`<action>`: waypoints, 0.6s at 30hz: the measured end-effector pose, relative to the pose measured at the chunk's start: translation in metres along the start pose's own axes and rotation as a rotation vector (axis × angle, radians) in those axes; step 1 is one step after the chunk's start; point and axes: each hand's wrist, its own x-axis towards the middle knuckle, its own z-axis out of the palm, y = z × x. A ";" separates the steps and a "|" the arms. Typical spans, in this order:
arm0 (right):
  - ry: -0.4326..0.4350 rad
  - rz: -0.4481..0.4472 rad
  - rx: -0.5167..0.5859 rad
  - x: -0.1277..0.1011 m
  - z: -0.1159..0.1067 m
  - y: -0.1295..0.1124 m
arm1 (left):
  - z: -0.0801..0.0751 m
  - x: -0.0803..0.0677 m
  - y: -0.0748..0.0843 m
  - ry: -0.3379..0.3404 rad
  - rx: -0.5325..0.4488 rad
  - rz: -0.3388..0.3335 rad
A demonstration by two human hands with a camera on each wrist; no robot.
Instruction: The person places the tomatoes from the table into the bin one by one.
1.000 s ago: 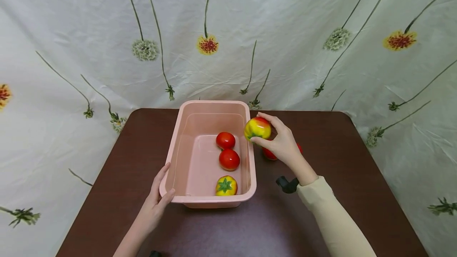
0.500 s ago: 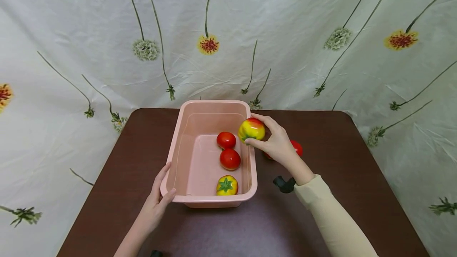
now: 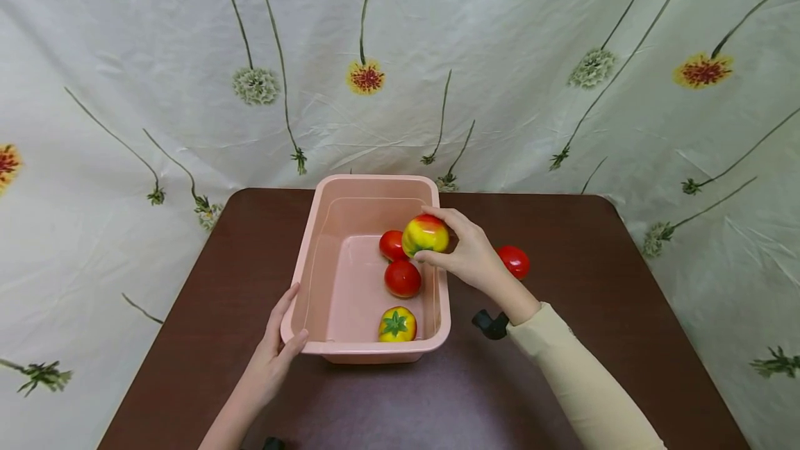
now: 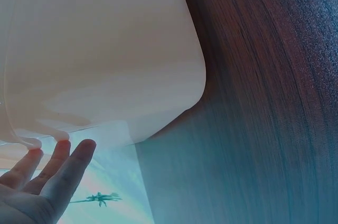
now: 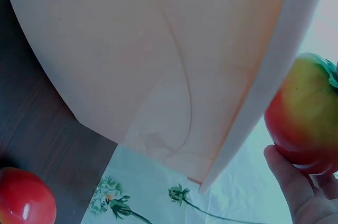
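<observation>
My right hand (image 3: 465,252) holds a glossy yellow-and-red fruit (image 3: 425,235) between thumb and fingers, over the right side of a pink plastic bin (image 3: 303,255). The right wrist view shows this fruit (image 5: 309,121) with a green leafy top, beyond the bin's rim. Inside the bin lie two red tomatoes (image 3: 403,279) and a second yellow-and-red fruit (image 3: 397,325) with its green top facing up. At the near left corner my left hand (image 3: 275,342) rests against the bin, thumb at the near rim. In the left wrist view its straight fingers (image 4: 74,168) touch the outer wall.
A red tomato (image 3: 514,262) lies on the dark brown table (image 3: 581,283), right of the bin. Black pieces (image 3: 490,325) show near both wrists. Behind the table hangs a white flowered cloth (image 3: 512,89).
My right hand has carried the yellow-and-red fruit leftward from the bin's right rim to inside it, uncovering the tomato on the table. The left hand stays in place.
</observation>
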 end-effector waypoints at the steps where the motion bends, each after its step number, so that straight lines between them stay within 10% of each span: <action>1: -0.010 0.003 0.007 0.000 0.001 0.000 | 0.000 0.000 0.000 0.000 0.002 -0.003; 18: -0.104 -0.013 0.030 -0.001 0.012 -0.007 | 0.000 0.002 0.002 -0.003 -0.026 0.000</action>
